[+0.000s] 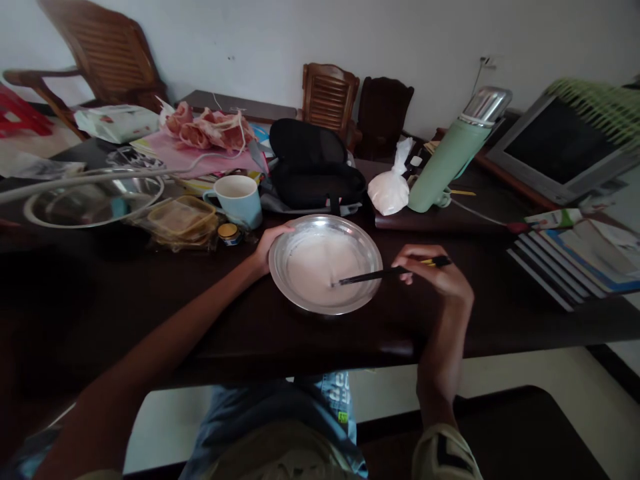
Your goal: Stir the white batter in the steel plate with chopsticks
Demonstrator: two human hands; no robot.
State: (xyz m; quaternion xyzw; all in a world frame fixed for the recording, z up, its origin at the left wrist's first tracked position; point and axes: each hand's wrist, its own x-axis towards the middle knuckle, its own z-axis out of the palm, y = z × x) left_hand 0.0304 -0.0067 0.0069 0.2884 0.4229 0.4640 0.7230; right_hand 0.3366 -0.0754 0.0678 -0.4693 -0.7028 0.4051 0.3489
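Note:
A shiny metal basin (369, 248) stands near the front edge of the dark table, holding a pale, whitish mixture (320, 263). My left hand (270, 248) grips the basin's left rim, fingers over the edge. In my right hand (433, 267), to the right of the basin, is a pair of black chopsticks (370, 275) with gold bands near the top. Their tips dip into the mixture right of its middle. How deep the mixture is cannot be seen.
Behind the basin are a light-blue mug (243, 203), a small jar (229, 233), a black bag (315, 167), a tied bag of white powder (390, 191) and a green thermos (450, 160). Another metal basin (37, 212) stands left. Books (555, 267) lie right, near a television (560, 140).

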